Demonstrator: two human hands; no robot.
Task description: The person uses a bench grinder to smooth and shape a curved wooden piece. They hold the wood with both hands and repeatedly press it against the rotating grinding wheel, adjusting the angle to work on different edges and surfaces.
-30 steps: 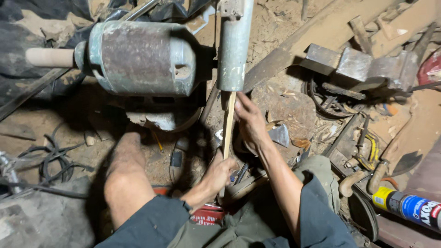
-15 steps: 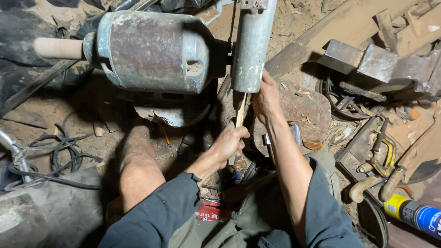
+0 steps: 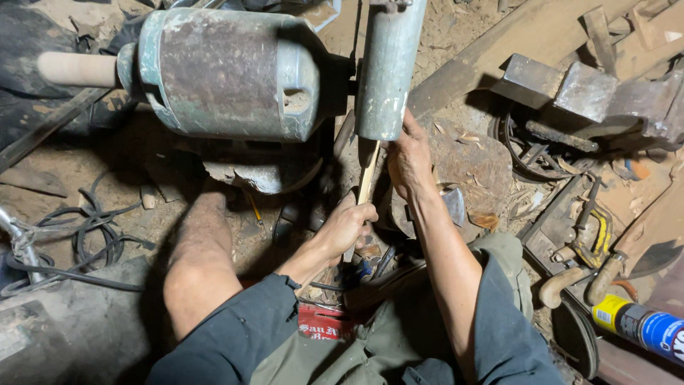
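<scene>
1. Your left hand point(image 3: 347, 227) is closed around the lower end of a thin wooden stick point(image 3: 366, 180), gripping it
2. The stick runs up and its top end meets the bottom edge of the grey-green guard point(image 3: 388, 68) on the motor point(image 3: 224, 75)
3. Your right hand point(image 3: 411, 160) sits just right of the stick's upper part, fingers up by the guard; you cannot tell if it grips anything
4. An anvil point(image 3: 584, 93) lies well to the right; a spray can point(image 3: 641, 326) lies at bottom right

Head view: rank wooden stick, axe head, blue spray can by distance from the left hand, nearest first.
1. wooden stick: gripped in the left hand.
2. axe head: just right, past the right forearm.
3. blue spray can: far lower right.
</scene>
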